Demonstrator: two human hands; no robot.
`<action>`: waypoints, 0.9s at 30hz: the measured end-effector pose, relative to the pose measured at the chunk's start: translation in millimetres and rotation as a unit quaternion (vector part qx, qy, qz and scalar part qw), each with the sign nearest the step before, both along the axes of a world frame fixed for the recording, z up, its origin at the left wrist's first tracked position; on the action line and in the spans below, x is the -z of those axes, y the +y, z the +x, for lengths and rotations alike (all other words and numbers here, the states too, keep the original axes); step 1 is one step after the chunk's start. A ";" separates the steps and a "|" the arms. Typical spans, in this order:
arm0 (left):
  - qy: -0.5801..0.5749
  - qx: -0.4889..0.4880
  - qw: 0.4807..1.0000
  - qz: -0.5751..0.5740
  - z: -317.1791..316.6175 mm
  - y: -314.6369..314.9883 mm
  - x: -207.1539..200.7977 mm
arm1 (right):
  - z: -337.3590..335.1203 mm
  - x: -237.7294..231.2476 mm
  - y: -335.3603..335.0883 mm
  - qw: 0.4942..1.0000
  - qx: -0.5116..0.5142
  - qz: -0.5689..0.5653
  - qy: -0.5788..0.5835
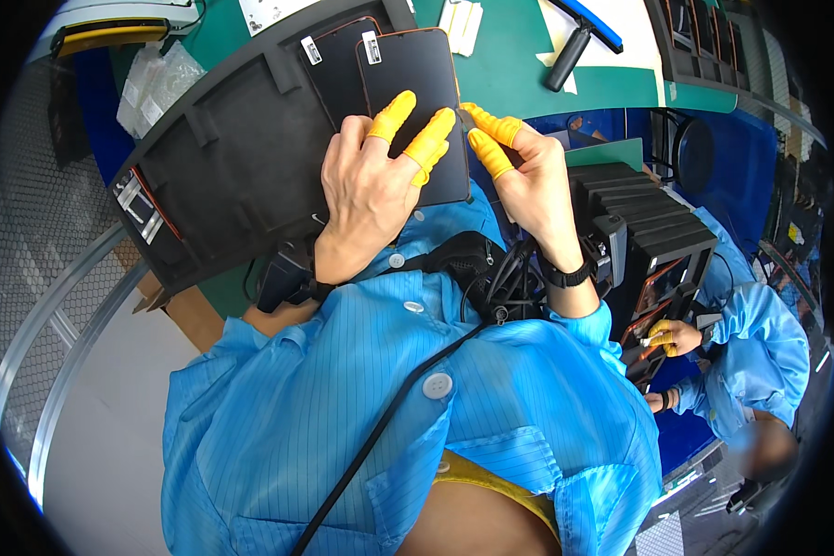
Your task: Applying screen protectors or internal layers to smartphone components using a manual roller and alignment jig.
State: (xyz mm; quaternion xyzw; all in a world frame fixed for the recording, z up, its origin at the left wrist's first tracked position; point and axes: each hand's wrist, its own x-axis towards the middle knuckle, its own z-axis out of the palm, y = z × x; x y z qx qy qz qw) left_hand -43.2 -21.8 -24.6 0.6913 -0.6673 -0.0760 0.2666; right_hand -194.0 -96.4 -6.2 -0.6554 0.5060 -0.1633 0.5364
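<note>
Two dark flat panels, tablet-like with thin orange edges, overlap in front of me. The nearer panel (pixel 426 65) partly covers the other panel (pixel 334 69); each bears a small white label near its top left corner. My left hand (pixel 366 176) lies over the nearer panel, yellow finger cots on its stretched thumb and index finger, the fingertips resting on the dark face. At that panel's right edge is my right hand (pixel 533 181), also in yellow finger cots. Its thumb and index finger come together around a small dark piece, too hidden to name.
A black foam tray (pixel 241 167) lies under the panels, with another orange-edged part (pixel 148 204) at its left end. Stacked black trays (pixel 639 204) stand at right, near a co-worker's gloved-finger hand (pixel 676 338). A black-handled tool (pixel 570 57) lies on the green table (pixel 500 56).
</note>
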 end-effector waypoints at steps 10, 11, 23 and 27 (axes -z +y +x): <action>0.001 0.001 1.000 0.002 0.6 -1.5 0.5 | -2.9 14.6 0.6 0.991 0.037 0.104 -0.075; -0.003 0.003 1.000 0.000 0.8 -1.3 1.0 | -3.0 16.5 1.4 0.988 0.048 0.117 -0.090; -0.016 0.001 1.000 0.006 0.6 -1.4 1.4 | -1.3 14.3 5.6 0.973 0.101 0.175 -0.110; -0.016 -0.003 1.000 0.006 -0.1 -0.8 -0.1 | -2.0 16.2 8.8 0.972 0.109 0.165 -0.129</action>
